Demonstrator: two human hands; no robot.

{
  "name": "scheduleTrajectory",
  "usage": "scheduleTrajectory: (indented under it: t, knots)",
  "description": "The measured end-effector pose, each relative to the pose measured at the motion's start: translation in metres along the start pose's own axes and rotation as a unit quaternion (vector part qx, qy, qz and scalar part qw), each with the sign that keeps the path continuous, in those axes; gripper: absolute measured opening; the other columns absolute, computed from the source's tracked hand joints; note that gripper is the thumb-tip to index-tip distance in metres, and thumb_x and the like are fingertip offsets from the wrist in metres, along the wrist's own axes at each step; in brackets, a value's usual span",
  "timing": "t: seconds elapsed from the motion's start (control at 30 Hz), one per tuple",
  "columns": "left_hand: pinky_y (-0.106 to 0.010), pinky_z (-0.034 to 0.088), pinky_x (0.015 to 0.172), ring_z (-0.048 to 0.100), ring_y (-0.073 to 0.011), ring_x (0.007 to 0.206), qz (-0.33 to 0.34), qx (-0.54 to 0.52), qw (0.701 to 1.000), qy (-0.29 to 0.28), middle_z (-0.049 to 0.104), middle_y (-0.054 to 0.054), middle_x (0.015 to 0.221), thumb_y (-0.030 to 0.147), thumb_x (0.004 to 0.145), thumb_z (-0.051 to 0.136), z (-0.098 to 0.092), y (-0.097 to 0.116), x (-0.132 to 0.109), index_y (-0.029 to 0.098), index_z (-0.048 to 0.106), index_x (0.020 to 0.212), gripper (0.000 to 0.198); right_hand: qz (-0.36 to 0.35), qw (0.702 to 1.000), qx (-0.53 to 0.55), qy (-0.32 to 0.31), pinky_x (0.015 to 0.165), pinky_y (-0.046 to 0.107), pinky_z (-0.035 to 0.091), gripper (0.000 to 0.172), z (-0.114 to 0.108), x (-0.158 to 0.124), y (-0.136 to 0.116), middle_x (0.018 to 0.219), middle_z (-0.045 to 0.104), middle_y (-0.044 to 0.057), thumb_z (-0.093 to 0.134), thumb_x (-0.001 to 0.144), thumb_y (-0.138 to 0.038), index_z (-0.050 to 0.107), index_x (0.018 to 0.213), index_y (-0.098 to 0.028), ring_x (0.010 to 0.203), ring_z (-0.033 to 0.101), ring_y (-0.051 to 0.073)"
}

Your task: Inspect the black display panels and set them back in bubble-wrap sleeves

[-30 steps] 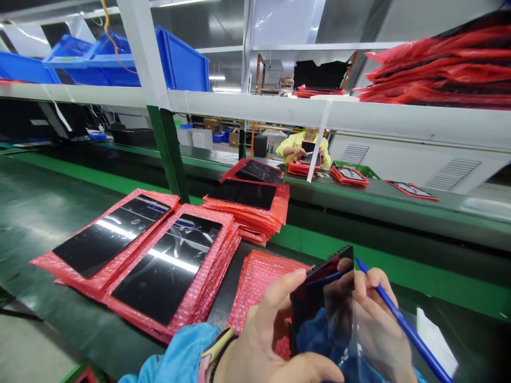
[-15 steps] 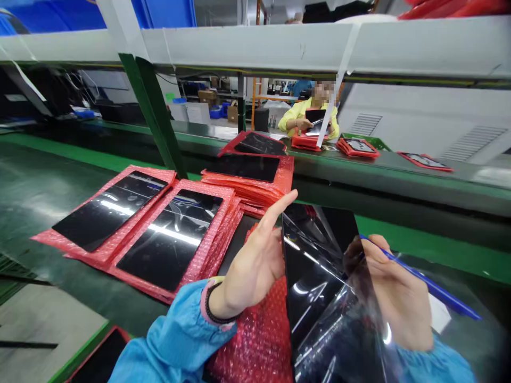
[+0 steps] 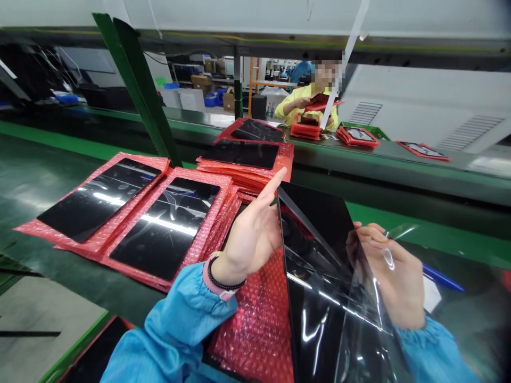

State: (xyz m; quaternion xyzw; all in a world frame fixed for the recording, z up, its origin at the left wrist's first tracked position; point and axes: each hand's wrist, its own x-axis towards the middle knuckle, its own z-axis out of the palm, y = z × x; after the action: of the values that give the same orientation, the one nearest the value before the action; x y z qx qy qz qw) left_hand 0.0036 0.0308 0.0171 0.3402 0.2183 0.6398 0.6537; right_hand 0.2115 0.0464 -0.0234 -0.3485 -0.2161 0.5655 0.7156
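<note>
A glossy black screen panel (image 3: pixel 315 205) stands tilted up in front of me. My left hand (image 3: pixel 253 239) supports it at the left edge, thumb side up and some fingers hidden behind it. Clear plastic film (image 3: pixel 373 314) hangs over the panel's face, lifted away toward the right. The bent fingers of my right hand (image 3: pixel 393 274) pinch the film's edge. A blue pen-like stick (image 3: pixel 445 277) shows behind my right hand; whether the hand touches it I cannot tell. Red bubble wrap (image 3: pixel 255 324) lies beneath the panel.
Black panels on red bubble-wrap sleeves lie to the left (image 3: pixel 99 199) and centre-left (image 3: pixel 167 229). Another stack (image 3: pixel 243 154) sits farther back. A green post (image 3: pixel 138 90) rises at left. Across the bench, a person in yellow (image 3: pixel 297 103) handles a red sleeve.
The film has lifted farther from the panel's upper part, with my right hand gripping it. The blue stick no longer runs up to my fingertips. The view has tipped downward.
</note>
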Motion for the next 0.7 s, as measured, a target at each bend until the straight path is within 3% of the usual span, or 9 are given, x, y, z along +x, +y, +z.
scheduleTrajectory:
  t: [0.17, 0.33, 0.5, 0.6, 0.7]
  knots:
    - [-0.031, 0.014, 0.122, 0.017, -0.0167, 0.147, 0.019, 0.023, 1.000, -0.007, 0.056, 0.010, 0.139, 0.019, 0.092, 0.043, -0.0022, -0.0021, 0.0042, 0.020, 0.066, 0.120, 0.036, 0.064, 0.996, 0.047, 0.031, 0.076, 0.015, 0.057, 0.033, 0.0049, -0.0001, -0.0008, 0.064, 0.040, -0.008, 0.051, 0.054, 0.001, 0.042, 0.078, -0.021, 0.069, 0.063, 0.008]
    - [-0.028, 0.015, 0.121, 0.019, -0.0172, 0.147, 0.009, 0.016, 1.000, -0.001, 0.056, 0.008, 0.139, 0.018, 0.091, 0.042, -0.0021, -0.0039, 0.0071, 0.018, 0.065, 0.120, 0.037, 0.079, 0.995, 0.054, 0.035, 0.072, 0.015, 0.057, 0.030, 0.0052, 0.0025, -0.0016, 0.066, 0.040, -0.008, 0.048, 0.058, -0.001, 0.040, 0.078, -0.021, 0.065, 0.061, 0.006]
    - [-0.032, 0.020, 0.121, 0.025, -0.0202, 0.145, 0.010, 0.020, 1.000, -0.003, 0.056, 0.007, 0.139, 0.020, 0.090, 0.045, -0.0031, -0.0049, 0.0078, 0.019, 0.064, 0.121, 0.037, 0.082, 0.995, 0.040, 0.043, 0.059, 0.008, 0.053, 0.028, 0.0070, 0.0029, -0.0036, 0.065, 0.039, -0.009, 0.048, 0.056, -0.001, 0.043, 0.076, -0.020, 0.048, 0.051, 0.001]
    - [-0.029, 0.017, 0.121, 0.025, -0.0187, 0.145, 0.007, 0.017, 1.000, -0.006, 0.055, 0.007, 0.140, 0.020, 0.091, 0.044, -0.0030, -0.0047, 0.0076, 0.019, 0.064, 0.122, 0.037, 0.076, 0.996, 0.021, 0.036, 0.054, 0.006, 0.051, 0.028, 0.0082, 0.0002, -0.0052, 0.068, 0.044, -0.009, 0.053, 0.056, 0.000, 0.046, 0.076, -0.019, 0.051, 0.054, 0.000]
    - [-0.028, 0.014, 0.121, 0.022, -0.0165, 0.146, 0.020, 0.019, 0.999, -0.019, 0.056, 0.007, 0.140, 0.019, 0.092, 0.042, -0.0024, -0.0048, 0.0075, 0.018, 0.064, 0.121, 0.037, 0.067, 0.997, -0.007, 0.023, 0.058, 0.006, 0.053, 0.030, 0.0088, -0.0027, -0.0056, 0.070, 0.047, -0.010, 0.059, 0.055, -0.002, 0.047, 0.076, -0.019, 0.055, 0.056, -0.001]
